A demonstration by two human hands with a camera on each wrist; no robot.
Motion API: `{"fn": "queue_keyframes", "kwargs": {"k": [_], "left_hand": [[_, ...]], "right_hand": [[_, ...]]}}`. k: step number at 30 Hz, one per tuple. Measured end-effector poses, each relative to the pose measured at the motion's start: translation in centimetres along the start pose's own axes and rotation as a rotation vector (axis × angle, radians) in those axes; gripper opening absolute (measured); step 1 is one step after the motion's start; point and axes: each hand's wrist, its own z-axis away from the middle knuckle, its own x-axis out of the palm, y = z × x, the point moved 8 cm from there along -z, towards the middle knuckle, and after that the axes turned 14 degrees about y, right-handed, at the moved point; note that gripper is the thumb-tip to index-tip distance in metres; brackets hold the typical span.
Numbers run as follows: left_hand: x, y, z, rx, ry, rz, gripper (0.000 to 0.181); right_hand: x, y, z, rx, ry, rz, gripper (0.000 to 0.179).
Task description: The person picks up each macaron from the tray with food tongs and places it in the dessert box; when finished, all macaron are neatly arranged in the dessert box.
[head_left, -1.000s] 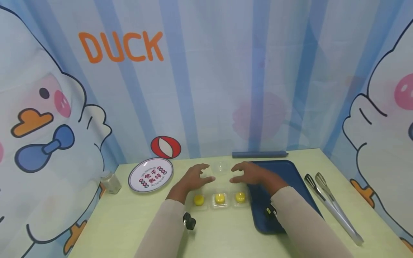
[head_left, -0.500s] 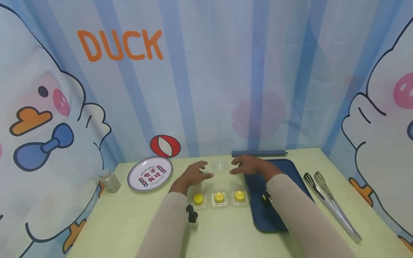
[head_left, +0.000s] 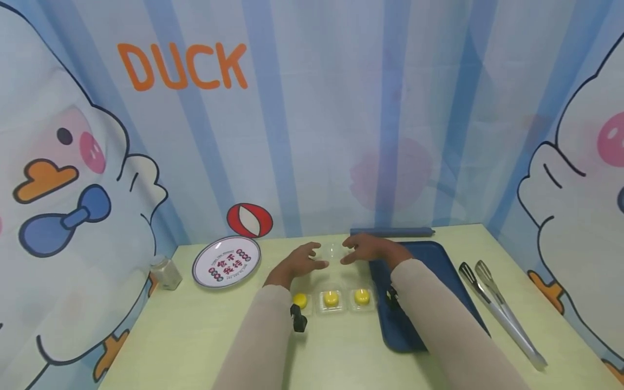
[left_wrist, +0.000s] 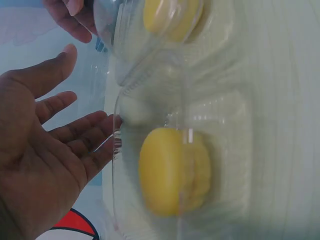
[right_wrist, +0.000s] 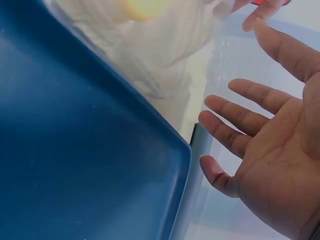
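Note:
Beyond the row of clear boxes, a clear plastic piece point(head_left: 332, 251) stands on the table between both hands. My left hand point(head_left: 298, 264) is just left of it, fingers spread and slightly bent, holding nothing; the left wrist view shows its open palm. From the right, my right hand point(head_left: 369, 248) faces it, also with parted fingers and nothing held. Whether any fingertip touches the clear piece I cannot tell. Nearer the front are three yellow macarons, the left one point(head_left: 300, 300), the middle one point(head_left: 331, 298) and the right one point(head_left: 362, 297), each in a clear plastic box.
A dark blue tray point(head_left: 400, 327) lies under the right forearm. Metal tongs point(head_left: 507, 319) lie right of it. A blue rolling pin point(head_left: 392, 232) lies at the back edge. At left are a printed plate point(head_left: 227, 262) and a shaker jar point(head_left: 166, 273).
Over the last half second both hands have moved inward, the left one rightward and the right one leftward, narrowing the gap around the clear plastic piece. The macarons have stayed put.

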Motion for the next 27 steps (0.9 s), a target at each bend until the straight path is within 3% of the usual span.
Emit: {"fn": "queue_keyframes", "kwargs": {"k": [10, 18, 20, 27], "left_hand": [[0.8, 1.1, 0.2, 0.017, -0.023, 0.007, 0.074], [1.4, 1.0, -0.3, 0.005, -0.031, 0.005, 0.071], [1.5, 0.9, -0.5, -0.001, -0.033, -0.01, 0.07], [1.3, 1.6, -0.4, 0.073, 0.023, -0.012, 0.057]], "right_hand": [[0.7, 0.4, -0.4, 0.046, -0.014, -0.034, 0.081], [0.5, 0.2, 0.1, 0.011, 0.006, -0.06, 0.079], [0.4, 0.2, 0.1, 0.003, 0.019, -0.067, 0.077], [-0.1, 0.7, 0.0, -0.043, 0.119, -0.063, 0.059]]}}
